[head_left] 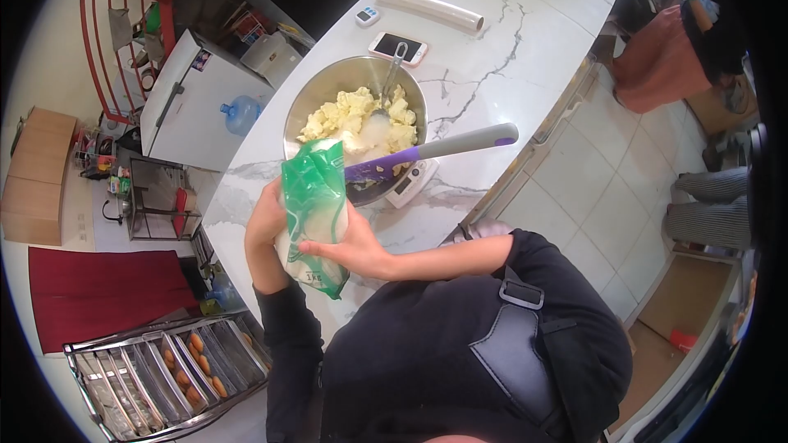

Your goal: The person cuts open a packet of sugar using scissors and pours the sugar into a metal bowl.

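A green and clear plastic bag (314, 189) with white contents is held between my two hands, its top tilted toward a metal bowl (295, 107). My left hand (267, 217) wraps its left side, fingers mostly hidden behind it. My right hand (349, 246) grips its right side near the bottom. Pale yellow chunks (349, 112) fill the bowl, with white grains among them. A metal utensil (394, 74) stands in the bowl. A spatula (460, 142) with a purple and grey handle lies across the rim. Under the bowl is a white scale (410, 183).
Beyond the bowl on the marble counter (492, 74) lie a phone (399, 47), a small timer (367, 16) and a plastic-wrap roll (431, 8). Two people stand at the right. A tray rack (176, 373) is at lower left.
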`<state>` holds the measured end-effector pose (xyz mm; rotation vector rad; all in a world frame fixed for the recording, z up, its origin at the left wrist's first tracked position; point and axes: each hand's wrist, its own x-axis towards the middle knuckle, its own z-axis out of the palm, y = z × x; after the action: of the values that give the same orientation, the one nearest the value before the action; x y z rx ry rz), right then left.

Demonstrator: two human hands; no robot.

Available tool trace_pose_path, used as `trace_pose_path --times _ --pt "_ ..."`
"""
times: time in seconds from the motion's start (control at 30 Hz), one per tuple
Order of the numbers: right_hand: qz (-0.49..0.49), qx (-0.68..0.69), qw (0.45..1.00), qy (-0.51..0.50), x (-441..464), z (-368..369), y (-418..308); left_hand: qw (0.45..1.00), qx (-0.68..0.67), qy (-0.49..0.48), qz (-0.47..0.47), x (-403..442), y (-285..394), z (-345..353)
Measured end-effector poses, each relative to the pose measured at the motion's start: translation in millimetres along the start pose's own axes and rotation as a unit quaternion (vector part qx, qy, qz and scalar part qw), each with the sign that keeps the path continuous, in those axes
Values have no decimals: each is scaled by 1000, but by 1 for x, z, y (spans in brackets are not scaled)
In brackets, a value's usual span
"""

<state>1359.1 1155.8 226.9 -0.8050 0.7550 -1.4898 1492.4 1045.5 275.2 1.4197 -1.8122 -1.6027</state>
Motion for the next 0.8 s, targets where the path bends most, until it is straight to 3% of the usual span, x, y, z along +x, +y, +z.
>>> trace_pose_path --times 0.13,0.23,0.63,0.8 --pt "68 39 996 -39 1 -5 -6 999 -20 36 -5 1 1 4" --pt "12 60 998 0 0 -2 3 999 -27 41 -18 1 -1 0" --pt "-21 13 999 24 1 -1 6 995 -97 9 -23 3 -7 1" --pt "-21 -48 999 8 4 -6 -7 991 -109 63 -42 2 -5 2"
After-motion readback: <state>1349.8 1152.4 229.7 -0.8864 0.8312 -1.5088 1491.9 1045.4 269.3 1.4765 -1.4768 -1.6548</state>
